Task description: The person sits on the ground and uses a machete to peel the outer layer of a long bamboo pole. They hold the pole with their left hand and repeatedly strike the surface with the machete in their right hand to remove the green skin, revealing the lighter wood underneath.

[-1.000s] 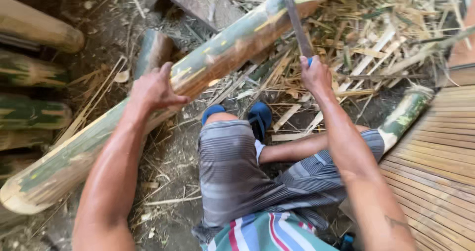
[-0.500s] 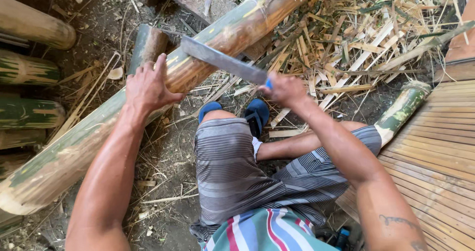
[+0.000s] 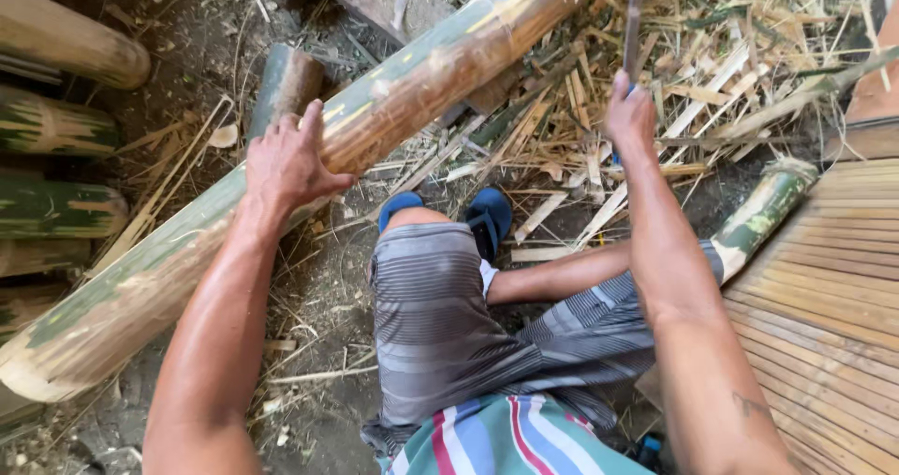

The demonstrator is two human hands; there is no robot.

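Note:
A long thick bamboo pole (image 3: 403, 101), green and tan, lies diagonally across the ground in front of me. My left hand (image 3: 290, 161) rests flat on its upper side, fingers spread. My right hand (image 3: 630, 119) is shut on the handle of a long machete (image 3: 633, 21), whose blade points up and away, raised clear of the pole on its right. I sit with my knees bent, in grey striped shorts and blue sandals (image 3: 490, 215).
Several cut bamboo sections (image 3: 66, 44) are stacked at the left. Shavings and split strips (image 3: 730, 73) litter the ground at the upper right. A short bamboo piece (image 3: 763, 215) lies next to a slatted bamboo platform (image 3: 824, 316) at the right.
The machete was down across the pole half a second ago; my right hand has since swung it back up and to the right. My left hand stayed on the pole.

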